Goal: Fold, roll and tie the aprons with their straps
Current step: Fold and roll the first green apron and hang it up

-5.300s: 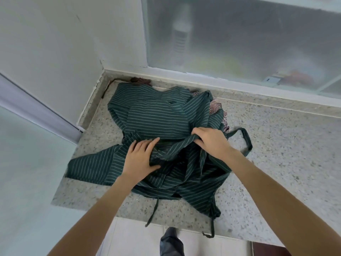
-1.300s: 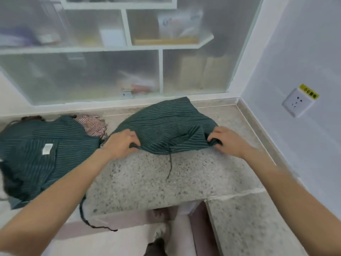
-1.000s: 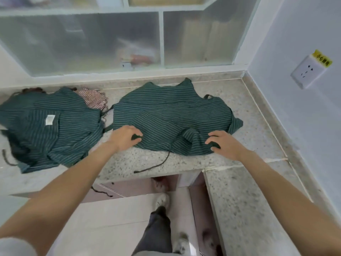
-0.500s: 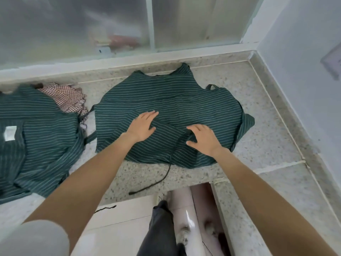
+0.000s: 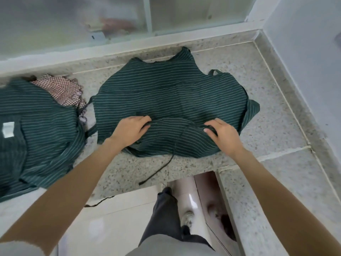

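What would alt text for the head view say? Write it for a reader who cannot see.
Both hands, left hand and right hand, grip a fold in a green striped apron spread on a speckled counter. A strap trails toward the counter's edge; more aprons lie heaped at left.

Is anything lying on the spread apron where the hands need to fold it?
Only its own dark strap, trailing across the near fold of the green striped apron between the left hand and right hand.

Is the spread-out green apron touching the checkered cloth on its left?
Apart. The head view shows bare counter between the apron and the checkered cloth.
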